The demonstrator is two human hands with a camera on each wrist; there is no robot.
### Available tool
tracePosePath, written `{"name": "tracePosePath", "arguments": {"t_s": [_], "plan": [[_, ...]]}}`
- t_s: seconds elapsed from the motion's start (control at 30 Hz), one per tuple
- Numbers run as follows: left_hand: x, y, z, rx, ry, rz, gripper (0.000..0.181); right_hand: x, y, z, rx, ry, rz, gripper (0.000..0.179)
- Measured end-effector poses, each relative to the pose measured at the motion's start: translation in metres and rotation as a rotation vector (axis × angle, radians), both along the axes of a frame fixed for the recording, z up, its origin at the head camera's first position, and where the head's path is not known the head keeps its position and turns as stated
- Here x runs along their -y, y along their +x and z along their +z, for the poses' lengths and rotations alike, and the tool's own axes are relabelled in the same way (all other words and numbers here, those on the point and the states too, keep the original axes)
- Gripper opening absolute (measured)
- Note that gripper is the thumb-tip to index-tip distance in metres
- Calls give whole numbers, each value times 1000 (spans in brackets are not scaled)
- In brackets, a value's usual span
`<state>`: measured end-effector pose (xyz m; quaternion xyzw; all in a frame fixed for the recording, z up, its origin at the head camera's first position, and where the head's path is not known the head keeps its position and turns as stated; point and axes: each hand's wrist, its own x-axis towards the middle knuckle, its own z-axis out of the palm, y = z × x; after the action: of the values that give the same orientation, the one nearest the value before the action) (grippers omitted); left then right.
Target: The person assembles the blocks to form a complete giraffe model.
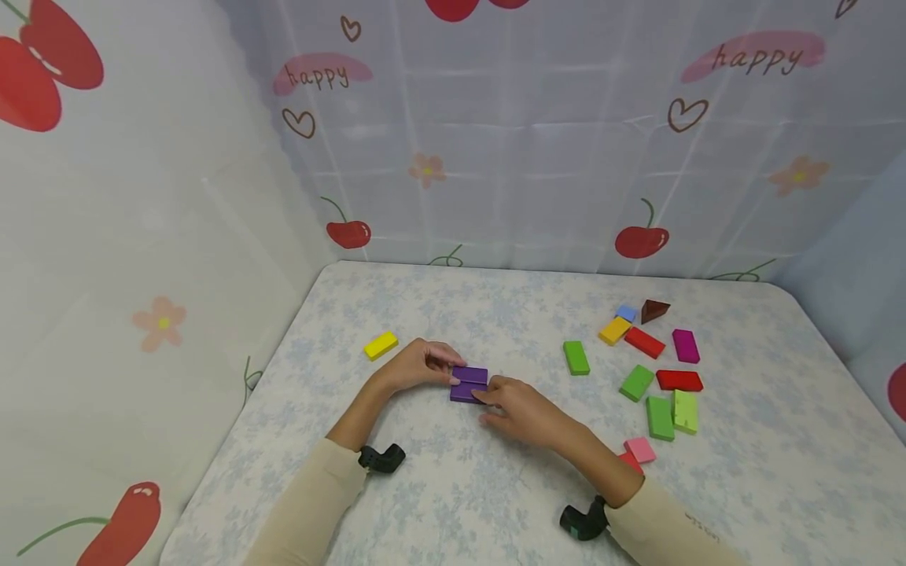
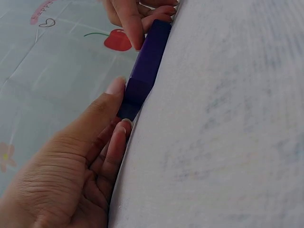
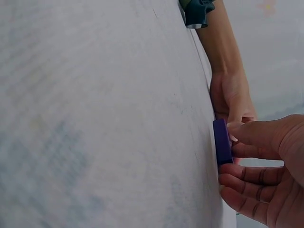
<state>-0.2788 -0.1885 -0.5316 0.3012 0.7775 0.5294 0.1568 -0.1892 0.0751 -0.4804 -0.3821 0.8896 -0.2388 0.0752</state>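
Two purple blocks lie flat on the table, long sides together: a far purple block (image 1: 470, 375) and a near purple block (image 1: 465, 392). At their left ends my left hand (image 1: 419, 365) has its thumb and fingers around the purple pair, the thumb at the seam. My right hand (image 1: 525, 410) pinches the near block's right end, its index fingertip on top. In the left wrist view, the left thumb and fingers close on one end of a purple block (image 2: 146, 64). The right wrist view shows the right thumb and fingers at a purple block (image 3: 222, 142).
A yellow block (image 1: 381, 346) lies left of the left hand. Several blocks are scattered to the right, among them a green block (image 1: 576, 358), a red block (image 1: 679, 380) and a brown triangular block (image 1: 654, 310). A pink block (image 1: 640, 450) lies beside the right forearm.
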Motion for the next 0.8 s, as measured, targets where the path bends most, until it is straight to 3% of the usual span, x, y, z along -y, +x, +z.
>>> {"name": "tracePosePath", "arguments": {"t_s": [0.27,0.4,0.63,0.8], "plan": [[0,1,1,-7,-6,-8,28,2,3,1,-12,17,-57,46],[-2,2,0,1,0,-13,30,-5,2,12,-51,-36,-137,40],[-2,3,2,-7,4,-22,31,-51,-17,47,-120,-198,-308,32],[0,2,3,-9,-2,-26,30,-90,-34,57,-155,-264,-370,33]]}}
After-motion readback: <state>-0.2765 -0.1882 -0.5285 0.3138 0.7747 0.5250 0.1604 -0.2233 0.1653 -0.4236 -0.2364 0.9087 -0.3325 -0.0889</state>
